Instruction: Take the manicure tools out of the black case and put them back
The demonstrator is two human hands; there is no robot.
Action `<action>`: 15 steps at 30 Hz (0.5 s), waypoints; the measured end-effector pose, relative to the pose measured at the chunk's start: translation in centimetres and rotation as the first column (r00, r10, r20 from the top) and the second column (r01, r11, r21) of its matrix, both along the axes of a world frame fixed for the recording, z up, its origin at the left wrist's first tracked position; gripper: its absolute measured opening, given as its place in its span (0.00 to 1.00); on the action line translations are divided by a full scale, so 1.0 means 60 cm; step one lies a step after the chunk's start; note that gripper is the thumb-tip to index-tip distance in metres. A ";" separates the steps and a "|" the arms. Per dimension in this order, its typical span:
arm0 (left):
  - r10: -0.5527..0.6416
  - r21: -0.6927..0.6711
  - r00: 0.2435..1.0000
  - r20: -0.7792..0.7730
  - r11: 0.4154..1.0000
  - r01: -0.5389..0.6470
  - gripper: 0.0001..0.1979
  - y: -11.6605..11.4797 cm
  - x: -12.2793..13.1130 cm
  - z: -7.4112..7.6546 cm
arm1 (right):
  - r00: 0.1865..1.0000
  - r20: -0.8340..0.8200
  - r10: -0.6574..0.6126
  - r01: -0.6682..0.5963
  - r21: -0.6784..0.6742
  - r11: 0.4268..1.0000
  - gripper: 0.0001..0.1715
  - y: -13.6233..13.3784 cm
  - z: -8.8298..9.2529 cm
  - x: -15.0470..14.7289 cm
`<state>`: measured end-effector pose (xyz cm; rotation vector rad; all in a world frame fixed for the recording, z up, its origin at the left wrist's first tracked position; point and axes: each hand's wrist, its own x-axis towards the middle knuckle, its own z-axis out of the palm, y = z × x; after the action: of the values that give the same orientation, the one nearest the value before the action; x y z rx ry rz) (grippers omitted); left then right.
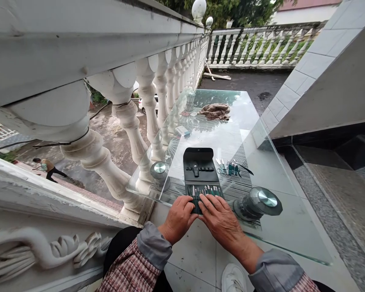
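A black tool case (201,172) lies unfolded on the glass table, its upper part showing loops that hold little. Slim metal tools (205,190) sit in a row in its lower part. My left hand (179,217) rests at the case's lower left edge, fingers curled, what they grip hidden. My right hand (217,215) lies over the lower right part, its fingers stretched out across the tool handles. Right of the case are several green-handled clippers (232,168), small scissors (221,165) and a black curved tool (244,167).
The glass table (255,142) bears a crumpled brown cloth (215,111) and a small packet (183,130) farther back. Round metal-capped supports (258,202) stand near its front corners. A white balustrade (130,125) runs along the left; a person (48,167) is below, beyond it.
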<state>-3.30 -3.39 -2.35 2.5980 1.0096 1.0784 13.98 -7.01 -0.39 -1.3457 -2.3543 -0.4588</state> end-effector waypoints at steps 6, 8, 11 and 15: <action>0.004 0.005 1.000 -0.005 1.000 -0.004 0.06 -0.001 0.001 0.000 | 1.000 -0.016 0.002 -0.002 0.004 1.000 0.16 -0.005 -0.003 0.000; 0.005 0.000 1.000 -0.005 1.000 -0.005 0.06 -0.001 0.001 0.000 | 0.999 -0.047 -0.010 0.010 -0.011 1.000 0.18 -0.004 -0.006 -0.002; 0.012 -0.013 1.000 -0.007 1.000 -0.012 0.05 -0.001 0.001 -0.001 | 0.996 -0.089 -0.023 0.022 -0.012 1.000 0.19 -0.004 -0.012 -0.007; 0.017 -0.022 1.000 -0.004 1.000 -0.017 0.05 -0.001 0.001 -0.002 | 0.991 -0.132 -0.038 0.035 -0.026 0.999 0.18 -0.013 -0.013 -0.014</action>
<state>-3.26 -3.45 -2.49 2.5797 1.0397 1.0610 13.16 -7.78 -1.18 -1.3875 -2.2372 -0.3425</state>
